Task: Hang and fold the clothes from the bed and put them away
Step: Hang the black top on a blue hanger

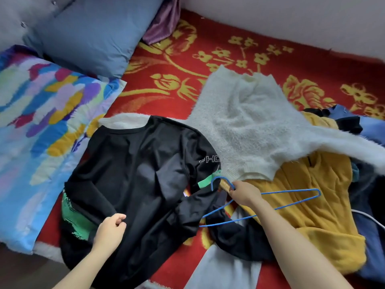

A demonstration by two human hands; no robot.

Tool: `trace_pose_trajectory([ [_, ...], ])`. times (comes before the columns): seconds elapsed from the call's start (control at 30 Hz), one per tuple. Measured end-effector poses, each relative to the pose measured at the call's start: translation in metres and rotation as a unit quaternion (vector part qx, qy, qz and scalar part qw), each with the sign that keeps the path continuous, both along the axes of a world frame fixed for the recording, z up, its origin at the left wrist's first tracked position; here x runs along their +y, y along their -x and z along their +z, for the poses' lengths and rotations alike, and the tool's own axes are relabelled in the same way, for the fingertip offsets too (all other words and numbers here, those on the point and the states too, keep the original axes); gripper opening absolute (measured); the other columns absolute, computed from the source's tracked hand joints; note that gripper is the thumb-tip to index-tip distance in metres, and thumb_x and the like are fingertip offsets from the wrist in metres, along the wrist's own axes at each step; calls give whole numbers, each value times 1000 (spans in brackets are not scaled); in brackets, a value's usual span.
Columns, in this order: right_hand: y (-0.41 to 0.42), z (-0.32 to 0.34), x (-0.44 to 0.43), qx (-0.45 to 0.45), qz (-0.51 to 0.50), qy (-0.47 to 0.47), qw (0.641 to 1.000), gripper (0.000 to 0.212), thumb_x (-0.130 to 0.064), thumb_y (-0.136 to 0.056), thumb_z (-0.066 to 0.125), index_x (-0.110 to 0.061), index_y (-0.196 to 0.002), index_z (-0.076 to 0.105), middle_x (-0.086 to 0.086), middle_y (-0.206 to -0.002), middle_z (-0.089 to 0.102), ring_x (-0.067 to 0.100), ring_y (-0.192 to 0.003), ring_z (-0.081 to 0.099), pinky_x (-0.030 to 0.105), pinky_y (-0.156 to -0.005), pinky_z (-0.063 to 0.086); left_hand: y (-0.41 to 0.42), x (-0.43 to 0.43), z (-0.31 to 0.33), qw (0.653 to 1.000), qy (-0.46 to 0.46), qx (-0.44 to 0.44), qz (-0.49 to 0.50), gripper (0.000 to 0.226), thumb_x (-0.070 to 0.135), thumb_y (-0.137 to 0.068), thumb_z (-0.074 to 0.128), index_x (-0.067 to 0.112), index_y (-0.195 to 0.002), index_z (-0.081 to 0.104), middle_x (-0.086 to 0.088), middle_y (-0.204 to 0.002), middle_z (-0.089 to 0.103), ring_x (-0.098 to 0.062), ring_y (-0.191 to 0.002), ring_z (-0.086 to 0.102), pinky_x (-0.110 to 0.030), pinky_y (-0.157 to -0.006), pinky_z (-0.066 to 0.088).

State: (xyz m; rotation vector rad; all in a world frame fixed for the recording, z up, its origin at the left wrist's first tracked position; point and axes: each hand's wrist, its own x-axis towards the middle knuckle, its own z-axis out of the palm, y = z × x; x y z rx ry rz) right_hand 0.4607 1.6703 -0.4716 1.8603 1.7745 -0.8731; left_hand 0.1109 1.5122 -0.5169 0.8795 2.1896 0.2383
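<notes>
A black long-sleeved shirt [141, 174] with green patches lies spread flat on the red bed cover, neck toward the far side. My left hand [112, 228] rests on its lower front, fingers loosely curled, and I cannot tell whether it pinches the fabric. My right hand [243, 193] grips a blue wire hanger [291, 197] at its neck, just right of the shirt's sleeve. A fluffy white sweater [245, 126] lies beyond the hanger, over a mustard-yellow garment [316, 207].
The red bed cover [177, 65] with yellow flowers fills the view. A blue pillow [93, 36] and a multicoloured quilt [41, 126] sit at the left. More dark and blue clothes [358, 122] are heaped at the right edge. A pale garment [225, 265] lies near me.
</notes>
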Motion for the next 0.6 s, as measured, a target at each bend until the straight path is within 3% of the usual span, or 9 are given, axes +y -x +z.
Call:
trace_pose_trajectory([
  [0.1,37,23,2,-66,103,-46,991,20,-21,-91,40,-20,-103,56,6,-109,64,28,-102,58,29,-69,37,32,15,-2,1000,-9,1,-22,27,3,-86,55,8,-109,67,-16,-109,65,-34,-107,56,-38,-91,43],
  [0.17,67,37,-2,-113,146,-90,979,24,-21,-93,38,-18,-109,56,6,-108,65,28,-101,60,29,-68,36,65,28,-2,999,-16,4,-38,27,5,-87,54,9,-111,66,-16,-111,63,-34,-109,54,-39,-91,43],
  [0.23,96,51,-3,-142,164,-118,969,18,-20,-94,38,-17,-98,55,6,-97,65,29,-96,62,29,-63,34,98,44,-5,998,-11,17,-62,28,9,-89,52,11,-114,64,-16,-115,60,-34,-112,51,-39,-91,43],
  [0.33,135,70,4,-163,171,-147,960,17,-17,-92,39,-18,-75,35,4,-83,63,30,-87,63,30,-57,31,143,71,-7,995,7,39,-97,31,15,-92,49,15,-121,60,-15,-124,56,-34,-117,46,-39,-94,41],
  [0.4,170,79,17,-183,188,-175,949,20,-17,-93,39,-19,-75,31,4,-85,65,30,-77,60,29,-50,25,177,88,-8,993,20,46,-103,32,18,-94,47,17,-125,57,-15,-128,52,-34,-120,43,-40,-96,40],
  [0.5,214,89,33,-192,207,-214,935,12,-15,-94,37,-17,-82,34,-2,-59,50,23,-47,37,28,-45,15,211,107,-13,993,39,41,-100,36,20,-94,47,17,-129,52,-13,-133,48,-34,-123,40,-40,-96,41],
  [0.53,227,91,36,-188,218,-221,932,11,-14,-93,38,-16,-82,35,-3,-54,44,20,-44,30,28,-47,17,217,110,-16,993,44,39,-104,38,20,-93,47,17,-131,51,-13,-135,48,-33,-124,39,-39,-96,40],
  [0.6,253,92,44,-178,268,-253,912,19,-7,-85,51,-14,-77,36,-1,-50,51,21,-39,29,26,-54,23,232,117,-26,993,53,26,-106,41,21,-93,48,17,-134,47,-12,-137,46,-33,-125,39,-39,-96,40],
])
